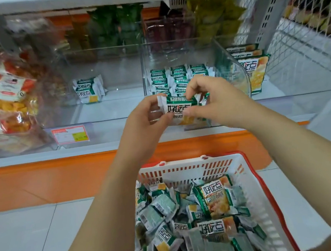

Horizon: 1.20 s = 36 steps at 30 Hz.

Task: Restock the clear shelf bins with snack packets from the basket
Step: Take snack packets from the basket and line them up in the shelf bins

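1. Across the top of the view ran a white shelf (42,156) with an orange panel under its front edge, and a row of clear bins stood on it.
2. Below it, on the pale tiled floor, stood a white basket (185,171) with a red rim, heaped with loose packets (189,214) in green, white and yellow wrappers, lying at all angles.
3. At the left end of the shelf, a bin held large bags (6,100) of orange snacks.
4. Right of centre, a clear bin (222,53) held upright rows of the same green-and-white packs (178,77); the bin to its left held only a small stack (88,90) near its back, and bigger packs of the same brand (256,70) stood just beside the clear bin's right wall.
5. The left hand (139,117) and right hand (216,98) were raised together in front of the clear bin, above the basket.
6. Between them was one packet (179,105), printed face toward the camera. The left fingers (151,101) curled behind its left end with the thumb pressed on its front; the right thumb and curled forefinger pinched its right end.
7. A pink and yellow price tag (70,134) was fixed to the shelf front, left of the hands.
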Tool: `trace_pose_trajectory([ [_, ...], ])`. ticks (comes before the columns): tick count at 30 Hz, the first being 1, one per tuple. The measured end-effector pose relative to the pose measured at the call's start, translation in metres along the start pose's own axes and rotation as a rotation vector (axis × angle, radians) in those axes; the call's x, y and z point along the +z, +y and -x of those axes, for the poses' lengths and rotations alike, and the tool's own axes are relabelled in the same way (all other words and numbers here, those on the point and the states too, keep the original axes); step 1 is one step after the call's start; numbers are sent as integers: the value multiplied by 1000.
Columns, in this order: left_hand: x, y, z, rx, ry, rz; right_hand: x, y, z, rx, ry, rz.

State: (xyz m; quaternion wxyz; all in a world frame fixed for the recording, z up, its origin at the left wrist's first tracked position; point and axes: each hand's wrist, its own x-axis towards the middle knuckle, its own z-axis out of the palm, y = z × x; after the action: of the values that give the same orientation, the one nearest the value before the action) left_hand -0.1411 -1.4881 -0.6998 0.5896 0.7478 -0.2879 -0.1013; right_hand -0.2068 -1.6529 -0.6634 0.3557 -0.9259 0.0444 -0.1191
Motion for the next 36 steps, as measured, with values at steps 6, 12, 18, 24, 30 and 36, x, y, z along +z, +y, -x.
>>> trace_pose_trajectory([
  [6,-19,-30,-12,86,155,-384,4,31,-62,45,200,-170],
  [12,-23,-44,-18,33,113,-654,35,69,-112,153,38,-87],
  [18,-22,-46,-21,20,111,-718,35,74,-134,99,-89,60],
  [24,-20,-47,-20,28,116,-732,36,71,-135,43,-154,208],
  [30,-19,-47,-19,29,122,-749,34,68,-141,15,-188,306],
  [36,-18,-47,-20,23,123,-756,43,70,-139,-17,-169,401],
])
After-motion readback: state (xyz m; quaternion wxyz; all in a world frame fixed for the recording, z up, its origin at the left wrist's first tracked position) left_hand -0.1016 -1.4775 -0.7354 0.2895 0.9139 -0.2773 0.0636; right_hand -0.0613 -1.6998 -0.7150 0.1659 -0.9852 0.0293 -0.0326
